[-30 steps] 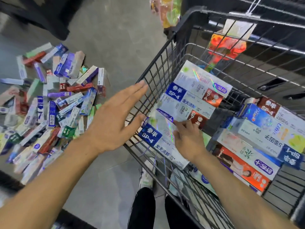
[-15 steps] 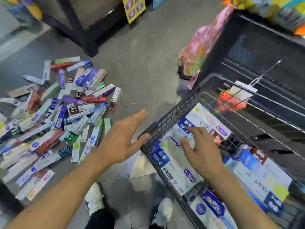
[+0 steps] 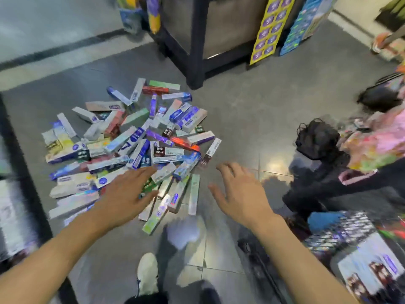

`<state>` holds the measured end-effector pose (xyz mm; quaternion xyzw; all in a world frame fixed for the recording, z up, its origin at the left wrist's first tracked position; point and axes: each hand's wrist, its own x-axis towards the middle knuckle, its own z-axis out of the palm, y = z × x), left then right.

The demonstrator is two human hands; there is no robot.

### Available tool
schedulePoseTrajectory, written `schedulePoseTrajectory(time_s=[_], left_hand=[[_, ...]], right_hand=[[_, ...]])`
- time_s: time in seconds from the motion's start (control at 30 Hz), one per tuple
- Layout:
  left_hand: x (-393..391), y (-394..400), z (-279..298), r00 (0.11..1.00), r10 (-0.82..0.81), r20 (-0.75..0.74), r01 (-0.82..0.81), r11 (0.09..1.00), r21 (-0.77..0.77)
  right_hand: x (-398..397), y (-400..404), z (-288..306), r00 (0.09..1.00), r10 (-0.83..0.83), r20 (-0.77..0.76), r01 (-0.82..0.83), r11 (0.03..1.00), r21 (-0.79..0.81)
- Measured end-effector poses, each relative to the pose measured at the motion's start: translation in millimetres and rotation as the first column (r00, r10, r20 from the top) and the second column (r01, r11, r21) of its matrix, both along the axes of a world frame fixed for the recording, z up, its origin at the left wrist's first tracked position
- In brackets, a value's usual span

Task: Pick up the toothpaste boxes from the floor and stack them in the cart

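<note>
A heap of several toothpaste boxes (image 3: 135,145) lies scattered on the grey floor, left of centre. My left hand (image 3: 125,198) hovers flat and empty over the near edge of the heap, fingers straight. My right hand (image 3: 238,189) is spread above bare floor just right of the heap, fingers loosely bent, holding nothing. The black wire cart (image 3: 263,260) shows only as a blurred edge at the lower right, with stacked toothpaste boxes (image 3: 370,279) inside it.
A dark shelf unit (image 3: 197,49) stands behind the heap, with yellow and blue product strips (image 3: 269,27) hanging on it. Colourful bagged goods (image 3: 381,141) and a black bag (image 3: 315,139) sit at the right. My white shoe (image 3: 147,273) is on the floor below.
The view swung left from the cart to the floor heap. My right hand left the boxes in the cart and now reaches out over the floor beside my left hand.
</note>
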<state>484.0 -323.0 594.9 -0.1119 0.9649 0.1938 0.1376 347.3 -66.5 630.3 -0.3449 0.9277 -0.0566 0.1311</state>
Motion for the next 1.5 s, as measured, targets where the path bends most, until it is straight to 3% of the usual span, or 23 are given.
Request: schedulePoseTrajectory(time_s=[0.27, 0.63, 0.8, 1.0, 1.27, 1.4, 1.5], left_hand=[[30.7, -81.7, -104.2, 0.998, 0.04, 0.051, -0.035, 0.995, -0.099], [-1.1, -90.4, -398.9, 0.992, 0.034, -0.121, -0.05, 0.99, -0.135], [-13.1, -99.8, -493.2, 0.982, -0.022, -0.189, -0.016, 0.98, -0.197], [-19.1, -110.8, -551.1, 0.977, -0.078, -0.199, 0.014, 0.952, -0.305], [7.7, -101.9, -553.5, 0.982, -0.049, -0.185, -0.005, 0.96, -0.279], [17.1, -82.0, -570.5, 0.972, -0.051, -0.229, -0.006, 0.97, -0.242], [26.3, -72.9, -581.4, 0.972, -0.018, -0.234, -0.029, 0.98, -0.197]], right_hand=[[9.0, -75.3, -141.9, 0.986, 0.08, 0.147, -0.1, 0.986, 0.134], [-13.7, -118.0, -425.9, 0.984, 0.176, 0.01, -0.174, 0.963, 0.208], [-21.7, -122.0, -521.2, 0.986, 0.151, -0.074, -0.132, 0.966, 0.22], [-27.2, -122.0, -572.0, 0.987, 0.095, -0.13, -0.065, 0.974, 0.218], [1.5, -120.3, -577.5, 0.997, 0.011, -0.077, -0.001, 0.991, 0.132], [14.3, -130.6, -590.4, 0.989, -0.14, 0.039, 0.14, 0.99, -0.013], [15.9, -137.2, -599.0, 0.925, -0.306, 0.224, 0.346, 0.924, -0.163]])
